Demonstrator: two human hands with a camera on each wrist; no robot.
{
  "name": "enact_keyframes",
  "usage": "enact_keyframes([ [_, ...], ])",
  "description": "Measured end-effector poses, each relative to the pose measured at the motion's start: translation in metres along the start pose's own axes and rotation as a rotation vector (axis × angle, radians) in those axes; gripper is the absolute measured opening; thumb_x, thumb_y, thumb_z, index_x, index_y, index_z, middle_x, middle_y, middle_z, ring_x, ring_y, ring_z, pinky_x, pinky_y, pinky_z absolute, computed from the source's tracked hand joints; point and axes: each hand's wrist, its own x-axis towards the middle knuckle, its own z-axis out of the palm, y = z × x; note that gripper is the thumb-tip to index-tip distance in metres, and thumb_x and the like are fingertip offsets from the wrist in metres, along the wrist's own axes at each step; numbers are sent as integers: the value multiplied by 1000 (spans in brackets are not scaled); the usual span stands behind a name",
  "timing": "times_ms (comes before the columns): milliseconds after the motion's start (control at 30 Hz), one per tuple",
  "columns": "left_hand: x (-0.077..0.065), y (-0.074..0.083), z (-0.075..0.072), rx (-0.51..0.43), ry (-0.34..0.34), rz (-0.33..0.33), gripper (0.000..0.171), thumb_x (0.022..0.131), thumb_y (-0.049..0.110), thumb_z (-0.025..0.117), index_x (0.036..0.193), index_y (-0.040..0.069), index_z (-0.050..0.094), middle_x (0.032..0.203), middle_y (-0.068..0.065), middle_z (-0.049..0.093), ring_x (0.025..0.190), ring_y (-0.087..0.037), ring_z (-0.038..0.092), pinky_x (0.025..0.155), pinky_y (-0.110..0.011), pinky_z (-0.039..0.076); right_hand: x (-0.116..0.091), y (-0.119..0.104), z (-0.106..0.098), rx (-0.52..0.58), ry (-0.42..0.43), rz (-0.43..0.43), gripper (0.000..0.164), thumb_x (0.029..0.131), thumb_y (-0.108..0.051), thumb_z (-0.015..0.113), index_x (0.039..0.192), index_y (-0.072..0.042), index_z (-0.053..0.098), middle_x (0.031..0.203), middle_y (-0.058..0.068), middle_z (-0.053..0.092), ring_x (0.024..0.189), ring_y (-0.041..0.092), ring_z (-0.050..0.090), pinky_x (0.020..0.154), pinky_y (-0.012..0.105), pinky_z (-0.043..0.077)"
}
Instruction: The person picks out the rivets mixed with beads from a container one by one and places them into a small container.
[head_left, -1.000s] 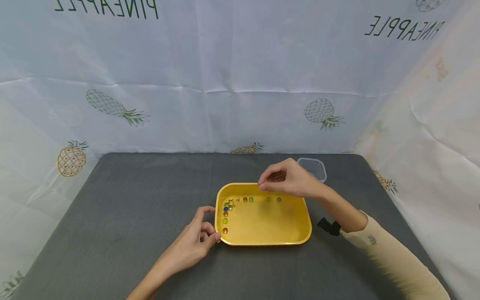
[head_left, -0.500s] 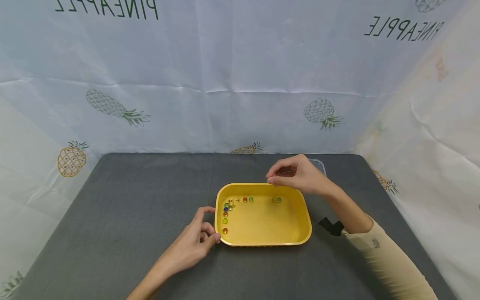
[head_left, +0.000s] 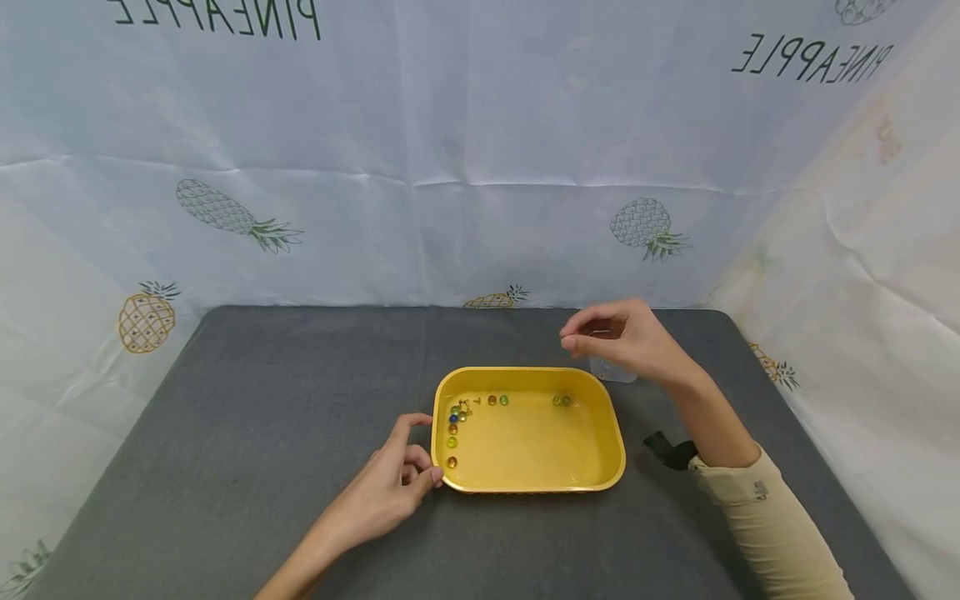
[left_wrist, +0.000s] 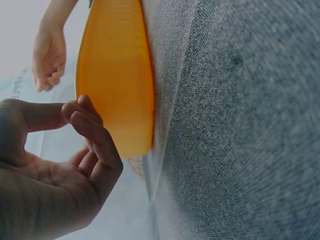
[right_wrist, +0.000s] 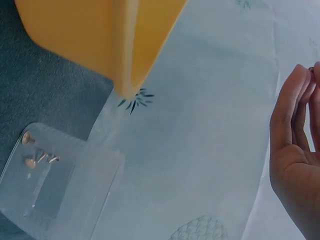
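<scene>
A yellow tray [head_left: 525, 454] sits on the dark table, with several glass marbles [head_left: 452, 442] and a few tiny brass tacks [head_left: 464, 406] in it. My left hand [head_left: 390, 479] holds the tray's left edge, thumb at the near corner and index finger farther up the rim. Beyond the tray's far right corner, my right hand [head_left: 618, 336] is raised with thumb and fingertips together. A tiny dark metallic piece [right_wrist: 311, 69] shows at those fingertips in the right wrist view. Below that hand lies a clear plastic box [head_left: 613, 372], partly covered by it.
In the right wrist view, several brass tacks [right_wrist: 30, 163] lie in the clear box. Two marbles [head_left: 561, 401] sit together at the tray's far right. A pale curtain [head_left: 420, 242] printed with pineapples hangs behind the table, and a black strap [head_left: 667, 450] hangs from the right sleeve.
My right hand has moved right and back, from above the tray's far rim to over the clear box. A marble in the tray has rolled right against another. My left hand stays put.
</scene>
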Motion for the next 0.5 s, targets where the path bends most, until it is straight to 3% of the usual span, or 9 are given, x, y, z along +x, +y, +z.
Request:
enact_keyframes([
  [267, 0, 0, 0, 6, 3, 3, 67, 106, 9, 68, 159, 2, 28, 92, -9, 73, 61, -9, 54, 59, -25, 42, -6, 12, -13, -39, 62, 21, 12, 101, -10, 78, 111, -4, 79, 98, 17, 77, 81, 20, 73, 77, 30, 62],
  [500, 0, 0, 1, 5, 5, -1, 67, 106, 9, 68, 160, 2, 28, 92, -9, 73, 61, -9, 52, 58, -25, 41, -8, 24, -23, -25, 116, 40, 14, 102, -11, 76, 112, -2, 77, 92, -4, 77, 83, 15, 75, 78, 27, 61],
])
